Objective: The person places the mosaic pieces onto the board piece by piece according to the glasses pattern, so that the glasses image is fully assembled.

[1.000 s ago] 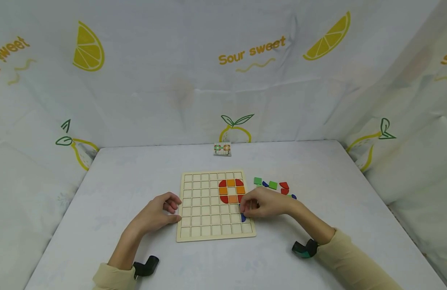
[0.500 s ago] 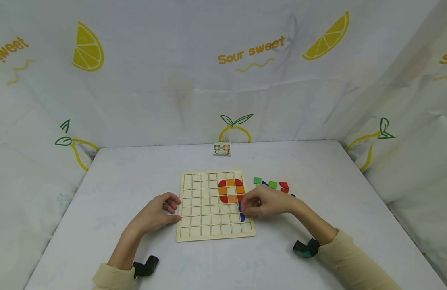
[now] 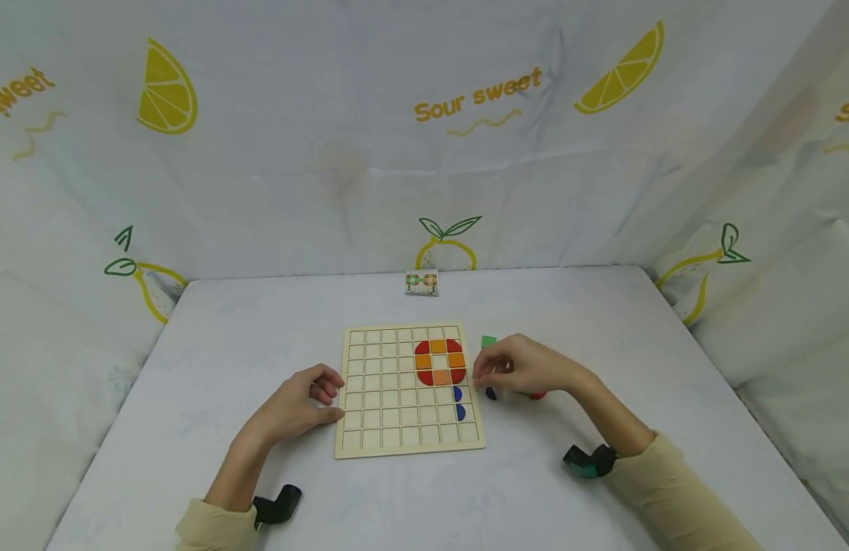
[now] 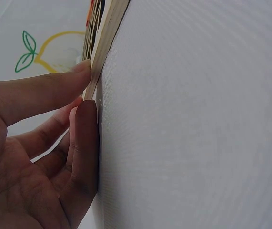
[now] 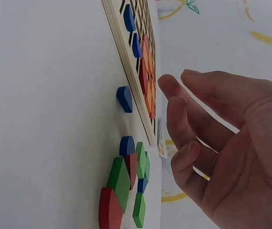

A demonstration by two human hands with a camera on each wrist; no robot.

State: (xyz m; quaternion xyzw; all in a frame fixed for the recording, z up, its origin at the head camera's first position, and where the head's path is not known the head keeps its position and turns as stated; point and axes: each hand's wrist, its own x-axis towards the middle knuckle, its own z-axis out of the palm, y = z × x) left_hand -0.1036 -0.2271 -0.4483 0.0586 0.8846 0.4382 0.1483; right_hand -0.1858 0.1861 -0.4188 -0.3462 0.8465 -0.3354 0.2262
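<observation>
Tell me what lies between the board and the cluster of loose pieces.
One blue piece, apart from both board and cluster. The right wrist view shows this; in the head view, the right hand covers much of the cluster.

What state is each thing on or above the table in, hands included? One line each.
Wooden grid board: flat, partly filled
Red-and-orange ring: set around a bare cell
Blue half-round pieces: on the board's rightmost column
Loose blue pieces: off the board
Loose green pieces: off the board
Loose red pieces: off the board
Pattern card: printed side showing
Left hand: touching board's left edge
Right hand: holding nothing
</observation>
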